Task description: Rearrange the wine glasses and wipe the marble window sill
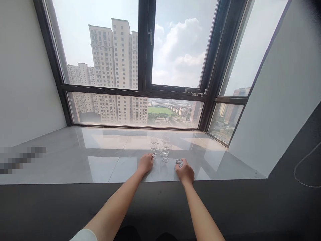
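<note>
My left hand [146,163] is low over the pale sill, its fingers curled in beside the foot of the nearest clear stemmed glass [157,148]. Whether the fingers touch that glass or grip something else is hidden. Close by stand several more such glasses, among them a front right glass [165,154]. To the right of this group, my right hand [185,171] is closed on a small crumpled grey-white cloth [179,162], which shows past the fingertips and lies against the sill. Part of the cloth is covered by the hand.
The glossy tiled window sill [102,167] ends at a front edge under my wrists. Behind it rises a dark-framed window [144,67] with a handle and a latch. White walls flank both sides. A pale cord [296,169] hangs at the far right.
</note>
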### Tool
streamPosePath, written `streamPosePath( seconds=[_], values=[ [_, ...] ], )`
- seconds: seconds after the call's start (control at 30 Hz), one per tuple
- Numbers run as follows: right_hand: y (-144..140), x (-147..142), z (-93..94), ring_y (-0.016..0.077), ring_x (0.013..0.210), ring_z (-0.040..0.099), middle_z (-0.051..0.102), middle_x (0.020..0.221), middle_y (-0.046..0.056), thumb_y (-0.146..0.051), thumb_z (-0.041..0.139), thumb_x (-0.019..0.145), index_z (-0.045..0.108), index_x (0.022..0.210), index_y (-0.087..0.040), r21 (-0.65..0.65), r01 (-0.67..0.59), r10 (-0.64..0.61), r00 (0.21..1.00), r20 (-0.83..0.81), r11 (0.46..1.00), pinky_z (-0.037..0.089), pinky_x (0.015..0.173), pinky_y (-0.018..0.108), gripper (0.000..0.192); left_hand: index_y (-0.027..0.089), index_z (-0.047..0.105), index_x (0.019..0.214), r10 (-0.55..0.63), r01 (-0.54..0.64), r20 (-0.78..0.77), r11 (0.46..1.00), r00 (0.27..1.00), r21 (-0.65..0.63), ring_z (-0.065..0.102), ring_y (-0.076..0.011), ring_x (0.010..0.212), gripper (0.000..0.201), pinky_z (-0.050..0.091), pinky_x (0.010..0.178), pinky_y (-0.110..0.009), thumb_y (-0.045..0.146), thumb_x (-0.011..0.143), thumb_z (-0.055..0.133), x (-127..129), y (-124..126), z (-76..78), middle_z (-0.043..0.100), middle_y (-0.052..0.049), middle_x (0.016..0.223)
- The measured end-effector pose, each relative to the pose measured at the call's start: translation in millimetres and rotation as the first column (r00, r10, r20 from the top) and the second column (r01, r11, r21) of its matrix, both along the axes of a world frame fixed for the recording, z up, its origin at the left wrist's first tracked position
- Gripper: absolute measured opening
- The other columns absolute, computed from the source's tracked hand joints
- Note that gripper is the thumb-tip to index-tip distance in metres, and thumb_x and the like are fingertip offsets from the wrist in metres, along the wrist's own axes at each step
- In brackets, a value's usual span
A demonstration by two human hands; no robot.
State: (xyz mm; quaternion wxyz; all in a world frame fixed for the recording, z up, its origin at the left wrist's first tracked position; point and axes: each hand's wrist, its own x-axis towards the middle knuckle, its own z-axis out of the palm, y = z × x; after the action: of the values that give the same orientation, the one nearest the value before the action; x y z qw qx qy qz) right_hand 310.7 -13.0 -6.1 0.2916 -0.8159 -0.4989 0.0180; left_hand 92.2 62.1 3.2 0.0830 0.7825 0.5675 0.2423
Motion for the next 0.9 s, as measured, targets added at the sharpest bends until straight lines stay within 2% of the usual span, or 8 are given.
streamPosePath(
  seconds=[0.17,0.37,0.47,0.57,0.7,0.8,0.9],
  values=[
    [-1.2,-1.4,1.7,0.0219,0.090,0.064,0.067,0.104,0.010,-0.033,0.047,0.087,0.055,0.122,-0.021,-0.002,0.006,-0.006,1.000,0.010,1.000,0.042,0.069,0.028,0.037,0.020,0.060,0.110,0.017,-0.016,0.097,1.000,0.995,-0.011,0.061,-0.0215,0.100,0.032,0.041,0.082,-0.029,0.026,0.099,0.031,-3.5,7.9,-4.2,0.068,-0.011,0.104],
    [0.8,-0.3,0.3,0.0222,0.088,0.064,0.067,0.102,0.009,-0.033,0.048,0.086,0.056,0.121,-0.022,-0.005,0.019,-0.019,1.000,0.002,1.000,0.043,0.069,0.028,0.037,0.019,0.055,0.102,0.185,-0.187,0.304,0.982,0.934,-0.023,0.063,-0.0199,0.097,0.025,0.041,0.078,-0.027,0.025,0.099,0.031,-10.7,21.4,-14.4,0.069,-0.011,0.103],
    [1.1,0.6,-0.8,0.0222,0.087,0.064,0.067,0.101,0.009,-0.033,0.047,0.087,0.056,0.122,-0.022,-0.003,0.013,-0.013,1.000,-0.001,1.000,0.043,0.070,0.028,0.038,0.021,0.054,0.101,0.290,-0.285,0.378,0.956,0.879,-0.071,0.064,-0.0200,0.097,0.024,0.042,0.078,-0.027,0.025,0.098,0.031,-25.2,31.2,-8.1,0.070,-0.009,0.104],
    [1.2,1.6,-2.7,0.0219,0.087,0.064,0.067,0.101,0.009,-0.033,0.046,0.087,0.055,0.123,-0.022,0.008,0.007,-0.007,1.000,0.001,1.000,0.043,0.070,0.028,0.039,0.022,0.055,0.099,0.380,-0.357,0.337,0.925,0.861,-0.131,0.065,-0.0219,0.095,0.024,0.043,0.077,-0.029,0.028,0.097,0.032,-63.1,49.2,11.6,0.070,-0.009,0.101],
    [2.9,3.5,-6.3,0.0222,0.085,0.064,0.068,0.100,0.008,-0.034,0.046,0.086,0.055,0.120,-0.023,0.036,0.008,-0.008,1.000,0.007,0.999,0.042,0.068,0.029,0.037,0.022,0.055,0.098,0.477,-0.466,0.123,0.878,0.870,-0.109,0.063,-0.0269,0.103,0.019,0.042,0.078,-0.032,0.029,0.093,0.038,-149.3,76.5,34.1,0.069,-0.011,0.104],
    [4.1,4.8,-7.8,0.0222,0.085,0.064,0.068,0.099,0.009,-0.034,0.046,0.086,0.056,0.119,-0.023,0.036,0.003,-0.003,1.000,-0.004,0.999,0.041,0.068,0.028,0.036,0.021,0.054,0.095,0.508,-0.507,-0.034,0.849,0.861,-0.146,0.063,-0.0278,0.101,0.013,0.043,0.079,-0.033,0.029,0.089,0.044,-211.1,86.8,31.4,0.069,-0.011,0.102],
    [3.9,5.2,-7.7,0.0226,0.084,0.064,0.068,0.100,0.008,-0.035,0.045,0.086,0.056,0.118,-0.023,0.032,-0.005,0.005,1.000,-0.022,0.999,0.041,0.068,0.029,0.036,0.021,0.053,0.096,0.516,-0.516,-0.049,0.837,0.855,-0.184,0.064,-0.0284,0.099,0.014,0.044,0.077,-0.034,0.030,0.088,0.046,-245.7,88.0,16.8,0.068,-0.012,0.104]
  ],
)
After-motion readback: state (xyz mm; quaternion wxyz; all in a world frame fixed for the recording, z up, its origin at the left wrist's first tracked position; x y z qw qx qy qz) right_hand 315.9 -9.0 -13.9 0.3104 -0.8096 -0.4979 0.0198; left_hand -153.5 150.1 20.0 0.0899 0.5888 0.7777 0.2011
